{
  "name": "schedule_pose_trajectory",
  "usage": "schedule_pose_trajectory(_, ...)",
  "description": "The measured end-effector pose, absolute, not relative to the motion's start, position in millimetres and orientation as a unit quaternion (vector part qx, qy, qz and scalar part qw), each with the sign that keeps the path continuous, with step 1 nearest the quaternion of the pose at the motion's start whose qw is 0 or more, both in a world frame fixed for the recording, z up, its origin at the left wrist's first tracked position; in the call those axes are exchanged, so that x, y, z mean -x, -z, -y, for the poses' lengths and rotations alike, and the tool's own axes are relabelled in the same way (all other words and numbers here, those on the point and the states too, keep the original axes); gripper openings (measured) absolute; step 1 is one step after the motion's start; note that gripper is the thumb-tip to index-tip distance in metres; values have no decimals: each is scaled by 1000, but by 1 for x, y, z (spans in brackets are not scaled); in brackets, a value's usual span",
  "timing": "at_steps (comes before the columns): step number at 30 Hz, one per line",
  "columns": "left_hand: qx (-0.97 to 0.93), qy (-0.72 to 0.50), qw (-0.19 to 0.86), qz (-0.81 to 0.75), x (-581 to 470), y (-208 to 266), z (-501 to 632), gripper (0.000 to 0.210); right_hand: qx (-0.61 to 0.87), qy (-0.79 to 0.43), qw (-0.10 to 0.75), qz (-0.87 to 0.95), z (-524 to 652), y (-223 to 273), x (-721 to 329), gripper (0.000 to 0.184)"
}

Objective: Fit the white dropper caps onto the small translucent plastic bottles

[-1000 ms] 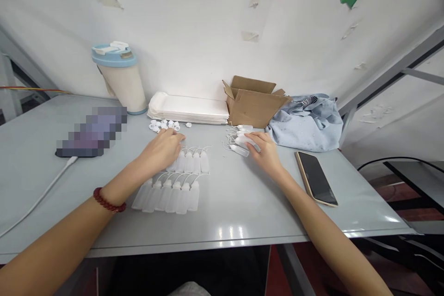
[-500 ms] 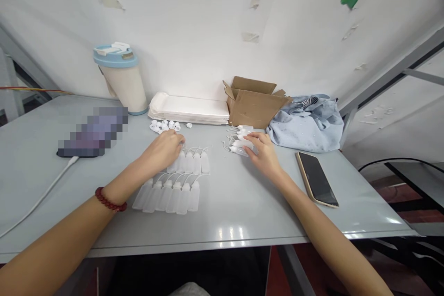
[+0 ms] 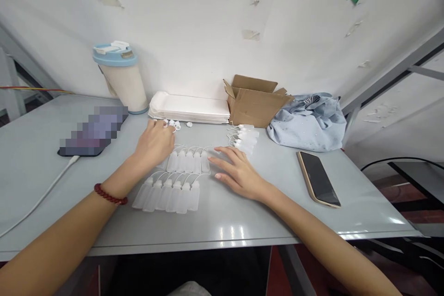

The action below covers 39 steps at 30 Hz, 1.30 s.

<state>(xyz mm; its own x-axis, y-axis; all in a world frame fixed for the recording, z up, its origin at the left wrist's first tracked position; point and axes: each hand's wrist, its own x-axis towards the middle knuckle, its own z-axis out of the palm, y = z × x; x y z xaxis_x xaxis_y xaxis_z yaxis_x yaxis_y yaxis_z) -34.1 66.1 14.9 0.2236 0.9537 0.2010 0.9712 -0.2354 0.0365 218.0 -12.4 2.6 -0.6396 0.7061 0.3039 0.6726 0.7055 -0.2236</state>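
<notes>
My left hand (image 3: pixel 156 143) is bent over a small pile of white caps (image 3: pixel 177 126) behind the bottles. Its fingertips are hidden, so whether it pinches a cap does not show. Beneath and beside it lies a row of small translucent plastic bottles (image 3: pixel 187 163) with thin white strands at their necks. A second such row of bottles (image 3: pixel 177 199) lies nearer the front. At the right end of the upper row my right hand (image 3: pixel 239 173) hovers palm down, fingers spread and holding nothing. Beyond it is a loose group of similar bottles (image 3: pixel 248 136) with strands.
A stack of white flat boxes (image 3: pixel 194 106) and an open cardboard box (image 3: pixel 255 108) stand along the wall. A blue cloth bag (image 3: pixel 308 122) and a phone (image 3: pixel 318 179) are at right. On the left are a tumbler (image 3: pixel 125 83) and a charging phone (image 3: pixel 93 132).
My right hand has left the loose bottles and come left and nearer, its fingers now spread. My left hand has shifted left and slightly back, onto the caps.
</notes>
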Motion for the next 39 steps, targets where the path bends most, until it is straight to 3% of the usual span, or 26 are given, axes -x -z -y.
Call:
schedule_pose_trajectory(15, 794, 46, 18, 606, 40, -4, -79, 33, 392, -41, 143, 908, 12, 3, -214, 46)
schedule_pose_trajectory(23, 792, 56, 19, 608, 41, -2, -82, 41, 393, -53, 146, 906, 10, 4, -212, 46)
schedule_pose_trajectory(39, 780, 119, 14, 614, 34, -12, -76, 37, 400, -69, 151, 901, 8, 3, -214, 41)
